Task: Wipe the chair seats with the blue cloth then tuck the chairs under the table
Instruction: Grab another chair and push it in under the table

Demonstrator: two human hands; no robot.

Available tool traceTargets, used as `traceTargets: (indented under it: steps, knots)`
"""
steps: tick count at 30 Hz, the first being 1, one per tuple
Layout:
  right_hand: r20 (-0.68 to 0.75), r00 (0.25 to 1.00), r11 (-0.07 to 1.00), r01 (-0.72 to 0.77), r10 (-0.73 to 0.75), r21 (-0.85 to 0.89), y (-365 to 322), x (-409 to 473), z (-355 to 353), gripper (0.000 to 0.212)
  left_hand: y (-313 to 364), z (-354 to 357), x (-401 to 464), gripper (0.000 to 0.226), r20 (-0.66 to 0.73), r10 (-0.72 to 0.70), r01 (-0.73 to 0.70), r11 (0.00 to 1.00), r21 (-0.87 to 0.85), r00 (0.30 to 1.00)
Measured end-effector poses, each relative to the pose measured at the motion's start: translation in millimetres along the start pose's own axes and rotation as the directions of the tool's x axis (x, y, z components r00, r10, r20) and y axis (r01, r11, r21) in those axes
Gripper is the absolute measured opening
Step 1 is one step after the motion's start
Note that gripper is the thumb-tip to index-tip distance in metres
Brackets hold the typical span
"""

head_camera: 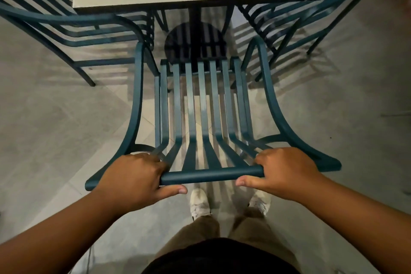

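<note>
Left hand and right hand grip one chair's top rail; three chairs visible

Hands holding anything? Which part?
Both hold the chair by its top back rail: left hand at the rail's left end, right hand at its right end.
</note>
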State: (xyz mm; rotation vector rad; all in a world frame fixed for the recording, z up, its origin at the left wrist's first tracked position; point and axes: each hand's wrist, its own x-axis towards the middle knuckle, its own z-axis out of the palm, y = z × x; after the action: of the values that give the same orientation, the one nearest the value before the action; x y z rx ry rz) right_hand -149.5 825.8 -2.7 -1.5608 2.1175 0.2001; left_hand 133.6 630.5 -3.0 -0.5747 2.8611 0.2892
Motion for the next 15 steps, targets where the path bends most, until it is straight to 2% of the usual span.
traceTargets:
  steps: [4,8,11,15]
  knots:
    - [-0.026,1.0,1.0,0.012,-0.012,-0.011,3,10,-1,0.098,-8,-3,10,0.067,-0.035,0.012,-0.011,1.0,0.022,0.999]
    - [-0.072,0.997,1.0,0.023,-0.023,-0.001,6,31,-15,0.084,-25,-6,32,0.071,-0.087,0.003,-0.001,0.999,0.033,0.996]
    - [-0.101,0.994,0.999,0.028,-0.032,-0.04,8,53,-26,0.092,-41,-14,54,0.074,-0.114,-0.028,0.034,0.998,0.045,0.993]
    - [-0.128,0.992,0.999,0.014,-0.02,-0.048,14,82,-44,0.09,-60,-26,85,0.078,-0.147,-0.075,0.084,0.995,0.054,0.986]
